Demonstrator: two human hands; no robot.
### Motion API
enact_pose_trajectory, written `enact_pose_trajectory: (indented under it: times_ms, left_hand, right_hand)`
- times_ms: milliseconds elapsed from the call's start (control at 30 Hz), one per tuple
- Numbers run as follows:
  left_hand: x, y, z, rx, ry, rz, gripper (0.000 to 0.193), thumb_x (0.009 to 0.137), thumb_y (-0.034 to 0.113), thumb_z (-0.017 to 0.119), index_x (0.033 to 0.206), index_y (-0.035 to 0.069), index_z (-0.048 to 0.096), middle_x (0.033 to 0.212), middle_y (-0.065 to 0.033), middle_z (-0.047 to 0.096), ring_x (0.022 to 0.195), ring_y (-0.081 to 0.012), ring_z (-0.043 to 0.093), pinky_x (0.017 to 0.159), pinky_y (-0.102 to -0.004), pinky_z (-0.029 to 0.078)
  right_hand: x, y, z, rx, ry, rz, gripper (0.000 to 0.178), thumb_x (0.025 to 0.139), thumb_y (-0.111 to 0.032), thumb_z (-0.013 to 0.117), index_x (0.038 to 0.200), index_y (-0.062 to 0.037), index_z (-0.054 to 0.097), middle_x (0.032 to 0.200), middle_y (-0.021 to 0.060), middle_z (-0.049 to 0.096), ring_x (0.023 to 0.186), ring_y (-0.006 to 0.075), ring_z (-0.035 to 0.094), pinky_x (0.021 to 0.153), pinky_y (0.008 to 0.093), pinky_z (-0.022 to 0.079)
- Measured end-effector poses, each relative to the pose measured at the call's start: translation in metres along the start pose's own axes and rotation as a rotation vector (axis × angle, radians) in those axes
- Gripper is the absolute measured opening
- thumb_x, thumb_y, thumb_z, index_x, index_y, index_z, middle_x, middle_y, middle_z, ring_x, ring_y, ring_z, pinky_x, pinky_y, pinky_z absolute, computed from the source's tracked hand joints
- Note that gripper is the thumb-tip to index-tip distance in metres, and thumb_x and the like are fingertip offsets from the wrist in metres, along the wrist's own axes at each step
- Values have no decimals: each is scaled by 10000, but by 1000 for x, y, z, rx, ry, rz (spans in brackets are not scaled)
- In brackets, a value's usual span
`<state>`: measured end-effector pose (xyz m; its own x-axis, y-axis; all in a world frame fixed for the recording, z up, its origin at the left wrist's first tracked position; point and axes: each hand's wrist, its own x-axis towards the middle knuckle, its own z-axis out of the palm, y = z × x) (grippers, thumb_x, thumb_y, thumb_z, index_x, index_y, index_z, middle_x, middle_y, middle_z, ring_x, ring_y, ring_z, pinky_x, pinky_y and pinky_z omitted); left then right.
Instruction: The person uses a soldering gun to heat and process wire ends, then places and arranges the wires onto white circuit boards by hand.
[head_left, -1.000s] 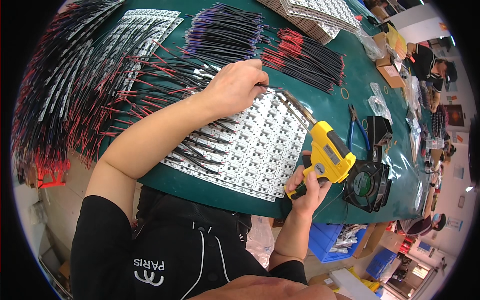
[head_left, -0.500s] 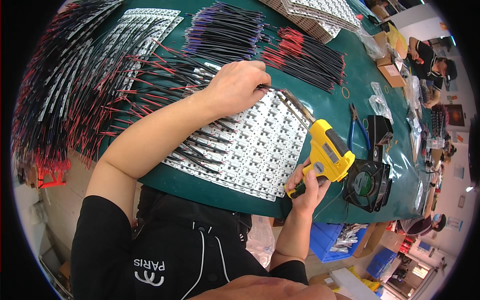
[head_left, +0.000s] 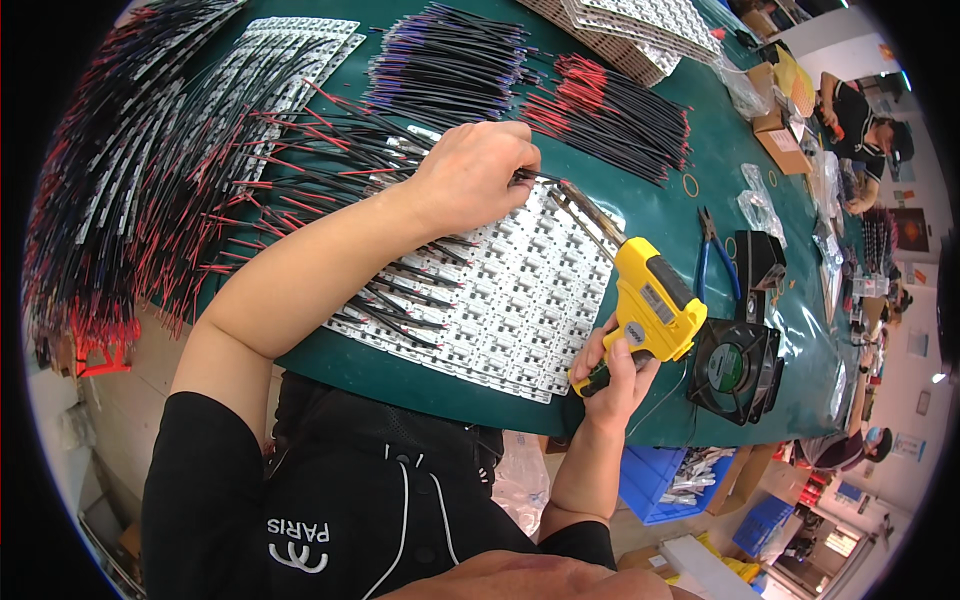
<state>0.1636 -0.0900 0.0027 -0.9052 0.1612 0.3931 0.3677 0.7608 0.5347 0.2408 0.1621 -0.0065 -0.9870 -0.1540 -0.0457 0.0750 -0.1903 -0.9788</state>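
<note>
My left hand (head_left: pixel 478 172) is closed in a pinch on a black wire (head_left: pixel 543 177), whose end reaches the far edge of a white circuit board panel (head_left: pixel 530 290). In my right hand (head_left: pixel 618 378) is a yellow soldering gun (head_left: pixel 655 300), my fingers wrapped round its dark handle. Its metal tip and thin feed tube point up and left to the wire end. Whether the tip touches the wire is too small to tell. Rows of black wires with red ends (head_left: pixel 400 305) stand on the panel's left part, partly hidden under my left forearm.
Bundles of black-purple wires (head_left: pixel 445 65) and black-red wires (head_left: pixel 610 115) lie beyond the panel. Wired panels (head_left: pixel 110 190) pile up at the left. Blue-handled pliers (head_left: pixel 718 255) and a black fan (head_left: pixel 735 370) sit at the right. A blue bin (head_left: pixel 645 490) is below the table edge.
The soldering gun in my right hand has shifted slightly left. My left hand and the wire have barely moved.
</note>
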Motion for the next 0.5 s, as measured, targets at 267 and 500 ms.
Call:
enact_pose_trajectory:
  times_ms: [267,500]
  left_hand:
    - [0,-3,2,-22,11,-7,122,723,123,660,781,16,643,763,-95,562,723,-296,584,636,-393,459]
    - [1,-3,2,-25,4,-6,130,723,120,653,793,11,650,776,-97,571,736,-303,588,643,-396,460]
  right_hand:
    - [-1,2,1,92,44,-1,316,847,-97,525,1103,59,423,744,138,540,455,130,488,397,236,413]
    - [-1,1,0,52,1,-7,292,850,-134,533,1051,54,433,619,95,487,429,135,467,383,243,406]
